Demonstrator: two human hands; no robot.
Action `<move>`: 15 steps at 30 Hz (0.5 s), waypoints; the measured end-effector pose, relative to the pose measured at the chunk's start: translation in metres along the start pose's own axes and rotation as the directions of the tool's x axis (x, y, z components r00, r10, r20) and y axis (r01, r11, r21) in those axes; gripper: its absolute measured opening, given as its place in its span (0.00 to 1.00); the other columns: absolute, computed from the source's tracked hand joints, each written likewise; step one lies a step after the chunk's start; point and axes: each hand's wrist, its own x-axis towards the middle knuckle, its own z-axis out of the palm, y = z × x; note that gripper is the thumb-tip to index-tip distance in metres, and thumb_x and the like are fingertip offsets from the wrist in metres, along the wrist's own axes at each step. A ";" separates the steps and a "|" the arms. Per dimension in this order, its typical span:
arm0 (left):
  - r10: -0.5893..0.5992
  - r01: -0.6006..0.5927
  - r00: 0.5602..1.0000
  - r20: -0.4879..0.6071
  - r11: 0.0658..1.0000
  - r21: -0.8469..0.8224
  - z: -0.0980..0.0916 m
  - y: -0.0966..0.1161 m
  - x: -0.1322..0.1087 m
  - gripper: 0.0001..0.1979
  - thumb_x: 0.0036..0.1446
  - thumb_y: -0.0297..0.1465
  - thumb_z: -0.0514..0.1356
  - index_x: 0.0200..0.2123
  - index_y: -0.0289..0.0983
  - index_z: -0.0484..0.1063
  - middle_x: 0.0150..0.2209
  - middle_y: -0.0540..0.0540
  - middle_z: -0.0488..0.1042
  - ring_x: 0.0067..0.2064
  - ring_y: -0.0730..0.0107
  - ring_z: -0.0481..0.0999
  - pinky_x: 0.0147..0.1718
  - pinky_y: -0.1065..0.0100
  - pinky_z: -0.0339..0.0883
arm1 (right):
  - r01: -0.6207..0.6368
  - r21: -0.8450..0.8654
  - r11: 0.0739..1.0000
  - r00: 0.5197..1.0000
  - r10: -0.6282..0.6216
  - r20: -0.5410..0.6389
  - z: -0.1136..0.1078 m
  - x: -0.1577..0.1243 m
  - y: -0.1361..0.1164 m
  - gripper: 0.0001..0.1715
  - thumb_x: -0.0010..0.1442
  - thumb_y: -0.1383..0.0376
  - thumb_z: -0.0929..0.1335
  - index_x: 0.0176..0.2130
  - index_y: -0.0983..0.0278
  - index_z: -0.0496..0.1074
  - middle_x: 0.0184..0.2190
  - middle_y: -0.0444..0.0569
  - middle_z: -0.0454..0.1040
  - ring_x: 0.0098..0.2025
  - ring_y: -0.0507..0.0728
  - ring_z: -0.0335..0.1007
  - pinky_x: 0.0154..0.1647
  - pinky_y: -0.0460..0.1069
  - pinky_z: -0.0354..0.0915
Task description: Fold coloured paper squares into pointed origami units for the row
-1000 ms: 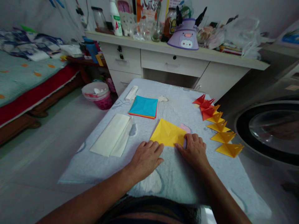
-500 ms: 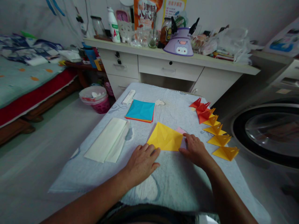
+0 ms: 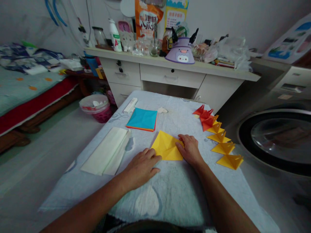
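Observation:
A creased sheet of yellow origami paper lies on the cloth-covered table in front of me. My left hand rests over its left corner, fingers laid down and thumb apart on the cloth. At the paper's right side, my right hand grips the edge between thumb and fingers; the corner there is hidden. Behind the sheet sits a stack of square origami papers, blue on top with red and yellow edges below. Folded yellow paper pieces and red folded paper pieces stand in a row along the right.
A folded white tissue-like stack lies at the left, near a small white box. A crumpled pale scrap is beside the blue paper. Beyond stand a cluttered cabinet, a pink bin and a washing machine.
My right hand has moved inward over the paper's right side, covering more of it. The pink patch by the right edge no longer shows. My left hand stays at the left corner; the view shifts slightly.

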 end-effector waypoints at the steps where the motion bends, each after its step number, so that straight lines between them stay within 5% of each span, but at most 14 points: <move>1: 0.002 -0.002 1.000 0.002 1.000 0.000 -0.001 -0.001 0.002 0.14 0.59 0.33 0.61 0.50 0.43 0.70 0.45 0.46 0.69 0.49 0.59 0.67 0.48 0.59 0.65 | 0.005 0.006 1.000 1.000 -0.005 -0.005 0.000 0.000 0.000 0.20 0.63 0.59 0.64 0.53 0.62 0.69 0.47 0.53 0.74 0.48 0.63 0.65 0.50 0.57 0.55; 11: -0.014 0.015 1.000 -0.014 0.995 0.094 0.000 0.003 0.028 0.07 0.62 0.33 0.56 0.39 0.39 0.73 0.40 0.46 0.72 0.44 0.60 0.72 0.44 0.59 0.66 | -0.018 0.031 0.999 1.000 0.018 0.014 -0.001 0.001 -0.006 0.20 0.64 0.59 0.63 0.53 0.63 0.69 0.45 0.54 0.74 0.47 0.61 0.66 0.49 0.55 0.57; 15: -0.052 0.063 0.994 -0.096 0.991 0.117 0.006 0.002 0.037 0.06 0.60 0.34 0.59 0.35 0.38 0.72 0.38 0.45 0.71 0.43 0.60 0.71 0.43 0.59 0.65 | 0.030 0.017 0.999 0.999 -0.030 0.013 -0.005 0.000 -0.004 0.13 0.63 0.63 0.63 0.44 0.63 0.74 0.40 0.53 0.74 0.45 0.61 0.66 0.48 0.54 0.58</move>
